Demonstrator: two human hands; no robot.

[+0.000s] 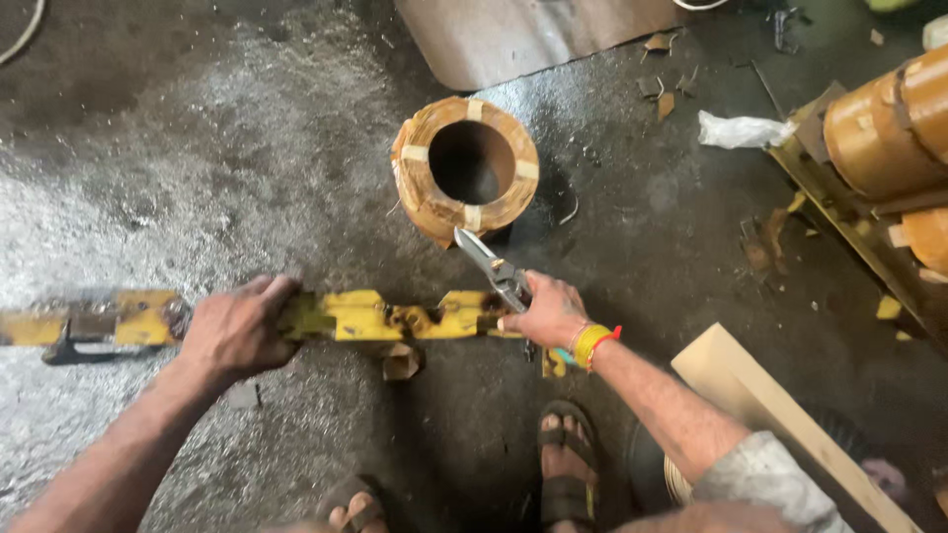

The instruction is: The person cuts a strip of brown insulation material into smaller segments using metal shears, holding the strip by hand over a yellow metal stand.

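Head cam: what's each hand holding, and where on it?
Right hand grips metal snips by the handles, blades pointing up toward the paper-wrapped coil. Left hand clasps the long yellow bar around its middle.

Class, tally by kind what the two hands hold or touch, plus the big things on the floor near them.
Yellow metal bar: 1
Snips: 1
Paper-wrapped ring coil: 1
Wooden plank: 1
Hands: 2, left hand, right hand
Total: 6

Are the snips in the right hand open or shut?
Shut: the snips' blades lie together as one point, no gap, held in the right hand.
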